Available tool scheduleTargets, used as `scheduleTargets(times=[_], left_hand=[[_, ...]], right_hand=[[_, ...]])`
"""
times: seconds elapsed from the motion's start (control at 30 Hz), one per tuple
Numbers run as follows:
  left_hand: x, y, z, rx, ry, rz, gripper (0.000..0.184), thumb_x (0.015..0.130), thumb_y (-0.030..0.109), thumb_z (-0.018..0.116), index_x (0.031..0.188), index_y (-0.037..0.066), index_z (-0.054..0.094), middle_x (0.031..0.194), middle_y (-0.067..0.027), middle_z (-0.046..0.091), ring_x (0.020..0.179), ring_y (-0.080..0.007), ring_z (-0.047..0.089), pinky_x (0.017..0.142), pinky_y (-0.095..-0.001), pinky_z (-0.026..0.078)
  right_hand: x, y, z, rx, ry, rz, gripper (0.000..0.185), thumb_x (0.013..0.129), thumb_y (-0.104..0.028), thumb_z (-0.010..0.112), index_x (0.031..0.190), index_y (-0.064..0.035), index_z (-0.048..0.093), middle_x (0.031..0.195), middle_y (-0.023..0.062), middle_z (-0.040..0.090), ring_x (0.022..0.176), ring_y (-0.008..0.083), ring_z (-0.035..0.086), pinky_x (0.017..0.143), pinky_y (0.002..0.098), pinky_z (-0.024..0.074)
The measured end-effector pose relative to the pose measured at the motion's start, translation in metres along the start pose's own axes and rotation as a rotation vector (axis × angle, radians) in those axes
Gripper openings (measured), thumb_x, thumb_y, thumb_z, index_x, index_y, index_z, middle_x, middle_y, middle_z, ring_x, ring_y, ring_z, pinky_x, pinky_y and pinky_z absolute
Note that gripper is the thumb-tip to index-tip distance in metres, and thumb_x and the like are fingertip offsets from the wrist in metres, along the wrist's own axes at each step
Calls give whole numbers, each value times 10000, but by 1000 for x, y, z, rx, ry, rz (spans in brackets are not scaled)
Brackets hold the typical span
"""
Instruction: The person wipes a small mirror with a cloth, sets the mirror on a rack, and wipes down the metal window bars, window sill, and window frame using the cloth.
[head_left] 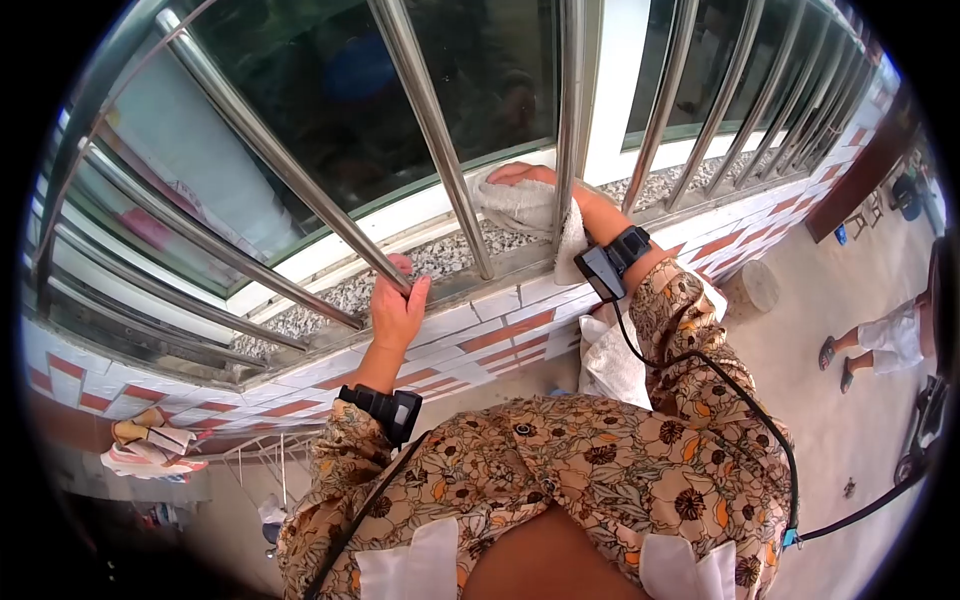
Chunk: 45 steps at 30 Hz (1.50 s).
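My right hand point(522, 174) reaches between the metal bars and is closed on a pale grey cloth point(520, 206), which lies against the lower window frame and the speckled stone sill point(440, 262). One end of the cloth hangs down past a bar onto the sill's edge. Lower and to the left, my left hand point(397, 312) wraps around the bottom of a shiny metal bar point(300, 185), its thumb in front and some fingers behind. Dark window glass point(450, 110) stands behind the bars. Each wrist carries a black strapped device.
White and red-brown brick tiles point(500, 335) cover the wall below the sill. A white sack point(612, 365) and a round stump-like block point(752, 290) stand near its foot. At right, a person in light shorts point(890, 335) is on the paved ground. A folded cloth bundle point(150, 445) lies at far left.
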<state>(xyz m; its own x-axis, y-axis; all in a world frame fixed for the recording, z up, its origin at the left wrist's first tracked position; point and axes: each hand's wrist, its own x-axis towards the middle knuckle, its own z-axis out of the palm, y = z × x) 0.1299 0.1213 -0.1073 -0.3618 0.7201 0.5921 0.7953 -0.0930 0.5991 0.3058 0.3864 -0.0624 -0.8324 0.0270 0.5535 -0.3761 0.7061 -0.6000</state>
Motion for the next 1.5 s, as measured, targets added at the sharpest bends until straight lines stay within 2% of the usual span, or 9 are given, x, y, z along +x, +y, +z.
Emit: scheduleTargets(times=[0.2,0.43,0.67,0.77,0.87,1.0,1.1,1.27,1.5], left_hand=[[2,0,-11,-1,-90,-42,356,791,258,676,999,26,502,830,-110,549,640,-234,543,614,-336,456],[3,-5,-10,26,-54,54,363,784,248,689,1010,34,500,804,-100,546,601,-228,535,582,-331,455],[1,-10,-16,-76,-102,62,365,798,263,676,1037,37,517,806,-101,555,650,-241,555,608,-335,462],[2,-11,-18,-124,-159,21,317,838,271,630,1019,34,522,790,-110,556,693,-257,552,641,-347,453],[3,-15,-21,-213,-194,22,320,859,298,595,1015,28,520,790,-118,553,700,-275,543,660,-363,448],[0,-15,-31,-177,-222,77,328,879,293,567,1048,16,519,878,-150,570,803,-313,578,736,-369,460],[0,-23,-34,-249,-246,73,364,867,258,593,1103,-6,511,953,-150,586,873,-283,598,787,-345,467],[0,-24,-35,-257,-253,75,440,818,270,660,1124,-12,515,966,-140,604,903,-243,609,802,-327,473],[2,-21,-32,-253,-233,34,440,789,258,682,1104,-5,526,933,-127,616,866,-239,611,779,-332,475]], right_hand=[[-22,-37,-13,754,811,649,323,915,-151,495,1179,32,535,1088,114,594,996,157,543,889,292,427],[-17,-59,2,873,689,906,395,925,-248,491,1244,-13,495,1171,100,564,1048,198,548,883,308,458],[-83,-89,7,594,1059,43,413,948,-229,451,1301,-25,389,1214,95,523,1097,210,521,950,316,428],[-66,-150,45,174,959,249,407,930,-208,479,1284,-22,403,1221,98,502,1108,188,499,966,293,403],[-27,-138,90,1077,1139,50,384,926,-146,480,1287,-36,412,1221,99,494,1104,175,494,972,269,387],[18,-73,98,155,1202,201,365,918,-53,424,1283,-32,413,1219,91,490,1105,181,486,975,286,379],[47,-29,73,751,1447,194,350,922,-317,422,1072,-27,547,1043,74,574,967,186,543,872,274,417],[43,-19,83,-790,876,551,202,805,-147,548,981,-53,586,997,129,581,948,291,547,846,366,431],[48,-24,74,-648,180,326,327,812,-171,515,1124,-185,612,1166,78,570,1148,271,462,946,373,385]])
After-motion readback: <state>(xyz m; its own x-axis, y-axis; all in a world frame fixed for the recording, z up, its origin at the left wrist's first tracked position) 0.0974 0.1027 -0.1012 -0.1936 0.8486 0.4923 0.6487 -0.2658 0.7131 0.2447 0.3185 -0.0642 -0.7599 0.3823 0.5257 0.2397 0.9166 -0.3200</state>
